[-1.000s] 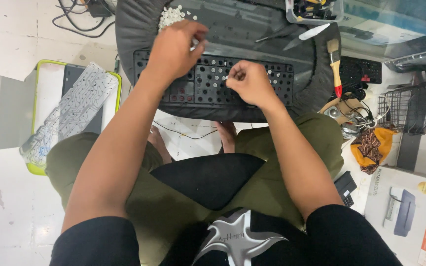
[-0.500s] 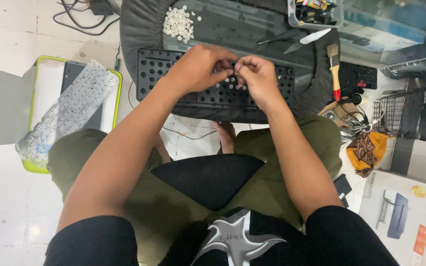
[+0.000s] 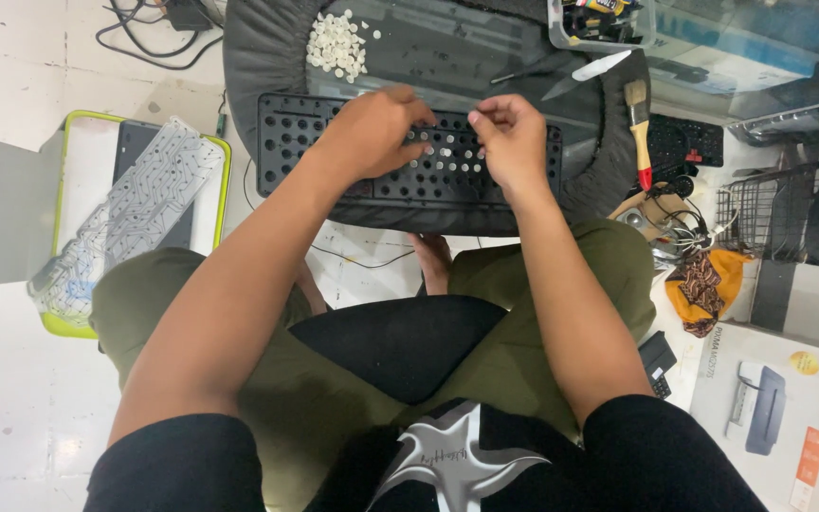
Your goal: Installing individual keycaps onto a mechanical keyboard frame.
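Note:
A black keyboard frame full of round holes lies on a black padded round surface in front of my knees. A few small white rubber domes sit in its middle holes. My left hand rests palm down on the frame's middle, fingers curled closed on white domes taken from the pile. Just to its right, my right hand pinches a small white dome at its fingertips, above the frame. A loose pile of white domes lies behind the frame at the left.
A yellow-rimmed tray with a clear circuit membrane sheet lies on the floor at left. A red-handled brush, a screwdriver and a clear parts box are at back right. A wire basket and a printer carton stand right.
My left hand left the dome pile and came down to the middle of the keyboard frame. Both hands met there, then moved slightly apart.

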